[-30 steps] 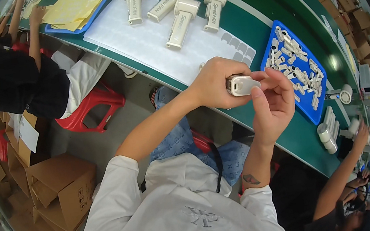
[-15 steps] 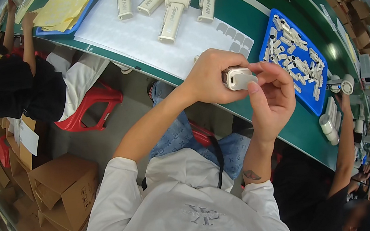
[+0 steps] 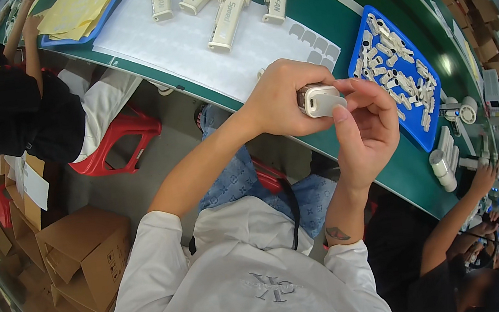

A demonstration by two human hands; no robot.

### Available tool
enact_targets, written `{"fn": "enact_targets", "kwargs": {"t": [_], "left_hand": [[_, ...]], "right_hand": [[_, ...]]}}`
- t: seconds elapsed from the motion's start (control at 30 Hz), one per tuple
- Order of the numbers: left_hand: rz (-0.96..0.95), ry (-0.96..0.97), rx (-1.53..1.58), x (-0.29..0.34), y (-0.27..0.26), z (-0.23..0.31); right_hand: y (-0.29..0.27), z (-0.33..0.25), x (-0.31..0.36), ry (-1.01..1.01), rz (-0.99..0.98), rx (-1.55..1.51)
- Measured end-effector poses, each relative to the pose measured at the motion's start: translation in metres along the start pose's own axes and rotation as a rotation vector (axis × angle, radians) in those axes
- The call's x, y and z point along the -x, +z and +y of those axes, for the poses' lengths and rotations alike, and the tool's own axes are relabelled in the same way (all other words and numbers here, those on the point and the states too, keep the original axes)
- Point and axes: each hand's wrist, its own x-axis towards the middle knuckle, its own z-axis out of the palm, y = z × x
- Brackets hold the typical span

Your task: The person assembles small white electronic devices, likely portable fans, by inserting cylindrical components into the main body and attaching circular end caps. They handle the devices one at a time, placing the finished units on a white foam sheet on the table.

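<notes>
My left hand (image 3: 287, 98) is wrapped around a small cream-coloured fan handle (image 3: 319, 100), its flat end facing me. My right hand (image 3: 366, 130) touches that end with thumb and fingertips, pressing a small grey piece against it. Both hands hover over the near edge of the green workbench (image 3: 404, 166). Just beyond my right hand lies a blue tray (image 3: 362, 58) filled with several small white plastic parts. Several more cream fan handles (image 3: 228, 12) rest on a white sheet (image 3: 183, 50) farther up the bench.
A person in black sits on a red stool (image 3: 114, 143) to my left, near a blue tray of yellow sheets (image 3: 79, 11). Open cardboard boxes (image 3: 79, 256) stand on the floor at lower left. Another person's arm (image 3: 463, 222) reaches toward white cylinders (image 3: 442, 167) at the right.
My hands with the handle have stayed together over the bench edge; my right thumb has shifted onto the handle's end. The view has tilted slightly, moving the bench items upward.
</notes>
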Motion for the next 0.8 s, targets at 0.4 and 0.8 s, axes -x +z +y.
{"fn": "enact_targets", "kwargs": {"t": [0.4, 0.8], "left_hand": [[-0.006, 0.006, 0.009, -0.0003, -0.0001, -0.0016], [0.0, 0.006, -0.001, -0.0009, -0.0005, 0.0]], "right_hand": [[0.0012, -0.0008, 0.0014, 0.005, 0.016, 0.018], [0.0019, -0.0005, -0.0018, 0.017, 0.023, 0.007]]}}
